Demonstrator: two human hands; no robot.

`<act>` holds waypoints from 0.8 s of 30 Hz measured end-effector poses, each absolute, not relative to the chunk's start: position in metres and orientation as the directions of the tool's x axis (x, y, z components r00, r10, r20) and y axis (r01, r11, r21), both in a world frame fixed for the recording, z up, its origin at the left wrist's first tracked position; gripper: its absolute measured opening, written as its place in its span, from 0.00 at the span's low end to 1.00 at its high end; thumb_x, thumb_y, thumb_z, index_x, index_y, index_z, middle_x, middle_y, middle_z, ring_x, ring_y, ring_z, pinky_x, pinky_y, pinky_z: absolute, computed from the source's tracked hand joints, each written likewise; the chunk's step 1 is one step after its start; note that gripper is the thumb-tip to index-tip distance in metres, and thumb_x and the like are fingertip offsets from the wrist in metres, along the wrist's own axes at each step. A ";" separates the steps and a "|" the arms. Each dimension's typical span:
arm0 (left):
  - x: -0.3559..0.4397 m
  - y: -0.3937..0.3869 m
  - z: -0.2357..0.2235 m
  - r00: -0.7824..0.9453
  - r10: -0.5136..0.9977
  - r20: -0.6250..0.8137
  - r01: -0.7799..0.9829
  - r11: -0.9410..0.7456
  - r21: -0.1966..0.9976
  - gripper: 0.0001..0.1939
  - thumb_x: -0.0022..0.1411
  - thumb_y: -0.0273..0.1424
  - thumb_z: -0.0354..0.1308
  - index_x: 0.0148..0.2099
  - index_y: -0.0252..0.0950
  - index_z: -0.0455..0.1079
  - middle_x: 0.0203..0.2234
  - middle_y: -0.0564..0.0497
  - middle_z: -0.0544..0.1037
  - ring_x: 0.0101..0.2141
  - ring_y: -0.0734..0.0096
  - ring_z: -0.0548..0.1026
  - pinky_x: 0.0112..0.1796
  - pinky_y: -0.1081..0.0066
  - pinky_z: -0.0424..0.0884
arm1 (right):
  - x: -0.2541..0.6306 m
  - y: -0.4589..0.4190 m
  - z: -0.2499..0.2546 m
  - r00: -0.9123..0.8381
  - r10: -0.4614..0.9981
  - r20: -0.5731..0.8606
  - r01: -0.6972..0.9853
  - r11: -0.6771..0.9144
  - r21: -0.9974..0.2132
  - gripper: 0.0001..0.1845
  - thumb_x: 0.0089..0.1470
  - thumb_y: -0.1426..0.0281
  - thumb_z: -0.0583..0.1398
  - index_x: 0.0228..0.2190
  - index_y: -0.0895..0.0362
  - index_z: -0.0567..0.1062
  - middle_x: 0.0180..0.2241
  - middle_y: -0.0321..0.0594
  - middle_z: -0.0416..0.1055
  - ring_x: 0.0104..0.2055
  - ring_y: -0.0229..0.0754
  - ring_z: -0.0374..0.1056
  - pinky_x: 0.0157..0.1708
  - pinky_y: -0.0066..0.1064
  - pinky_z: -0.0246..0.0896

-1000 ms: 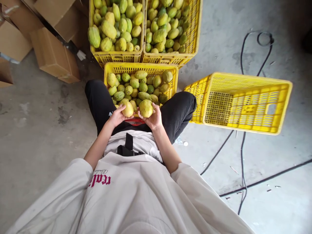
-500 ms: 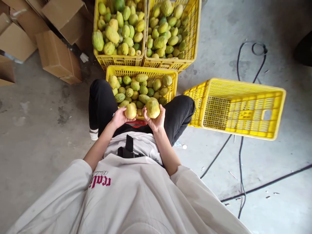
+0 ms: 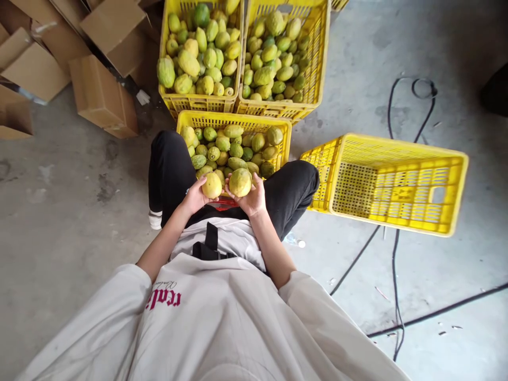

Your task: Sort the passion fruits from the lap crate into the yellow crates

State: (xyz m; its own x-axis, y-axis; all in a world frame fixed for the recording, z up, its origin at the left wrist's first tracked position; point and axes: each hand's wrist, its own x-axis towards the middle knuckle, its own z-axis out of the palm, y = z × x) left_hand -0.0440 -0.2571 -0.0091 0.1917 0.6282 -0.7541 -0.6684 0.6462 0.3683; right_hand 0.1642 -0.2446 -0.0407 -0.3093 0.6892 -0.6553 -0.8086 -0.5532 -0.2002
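Note:
My left hand [image 3: 196, 198] is closed around a yellow papaya [image 3: 211, 186], with the thumb on its near side. In my right hand [image 3: 256, 200] rests a larger, blotchy yellow-green papaya [image 3: 240, 182], cupped from below by the fingers. Both fruits are side by side, slightly apart, above the near edge of a yellow crate [image 3: 234, 117] between my knees. Several green and yellow papayas [image 3: 223, 143] lie inside that crate. Part of the fingers is hidden beneath the fruit.
Two yellow crates [image 3: 204, 103] heaped with papayas stand beyond the near one. To the right, an empty yellow crate [image 3: 397, 226] lies on its side. Black cables [image 3: 397, 286] cross the floor there. Cardboard boxes [image 3: 99, 95] are piled at the far left.
The papaya in my right hand has moved left and slightly down, closer to the other one, and my right palm has turned further up. The whole view has shifted a little.

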 end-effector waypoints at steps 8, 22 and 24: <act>-0.047 -0.253 -0.006 0.115 0.629 -0.769 -0.745 0.567 0.352 0.25 0.78 0.29 0.53 0.73 0.39 0.72 0.49 0.45 0.92 0.47 0.54 0.93 0.53 0.54 0.90 | 0.169 -0.245 -0.036 -0.322 0.741 -0.589 -0.853 -0.497 -0.159 0.21 0.61 0.62 0.63 0.54 0.51 0.81 0.49 0.47 0.90 0.68 0.65 0.83 0.67 0.70 0.83; -0.042 -0.253 -0.006 0.088 0.633 -0.769 -0.734 0.563 0.379 0.20 0.76 0.32 0.57 0.65 0.37 0.77 0.42 0.44 0.90 0.43 0.51 0.93 0.43 0.60 0.88 | 0.181 -0.245 -0.056 -0.459 0.559 -0.691 -0.731 -0.680 -0.064 0.17 0.71 0.53 0.65 0.51 0.52 0.80 0.39 0.44 0.87 0.39 0.50 0.83 0.37 0.39 0.89; -0.042 -0.251 -0.003 0.091 0.602 -0.793 -0.772 0.546 0.326 0.22 0.79 0.32 0.50 0.67 0.35 0.76 0.42 0.41 0.90 0.48 0.47 0.94 0.46 0.55 0.90 | 0.180 -0.245 -0.055 -0.456 0.560 -0.692 -0.739 -0.672 -0.058 0.18 0.72 0.53 0.64 0.52 0.52 0.80 0.41 0.45 0.87 0.41 0.50 0.84 0.38 0.39 0.89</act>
